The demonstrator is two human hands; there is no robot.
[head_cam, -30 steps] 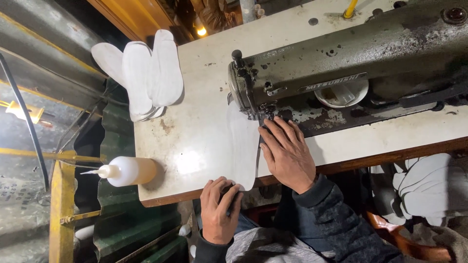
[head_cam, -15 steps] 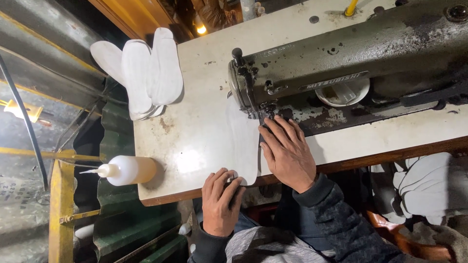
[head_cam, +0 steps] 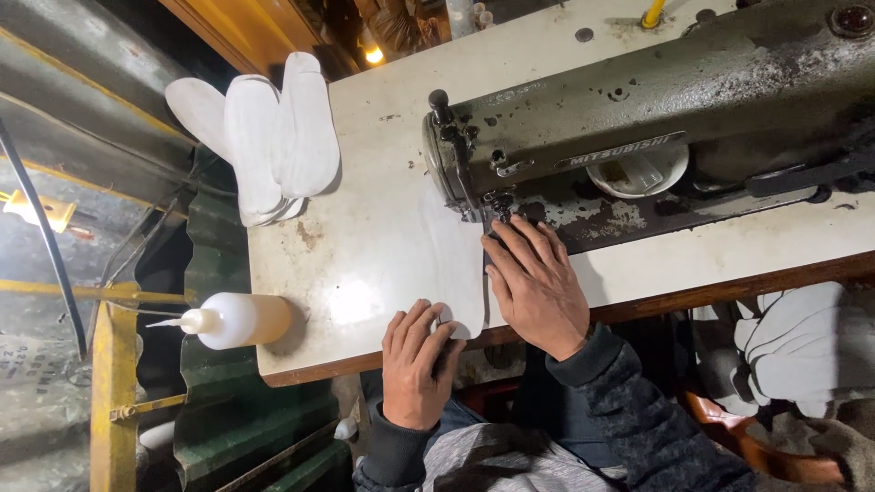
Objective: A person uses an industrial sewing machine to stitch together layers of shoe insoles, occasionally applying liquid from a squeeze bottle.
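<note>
Clearly soft and limp, the white piece [head_cam: 453, 264] needs flat palms: your left hand [head_cam: 415, 363] presses its near end, right hand [head_cam: 536, 284] flat beside the needle, neither clenched.

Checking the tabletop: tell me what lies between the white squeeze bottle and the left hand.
Head view: only bare cream tabletop between white squeeze bottle and left hand.

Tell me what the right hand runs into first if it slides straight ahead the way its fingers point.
Probably the sewing machine: the right hand lies flat on the white piece, fingers aimed at the presser foot area just ahead. The remaining gap is hard to judge.
</note>
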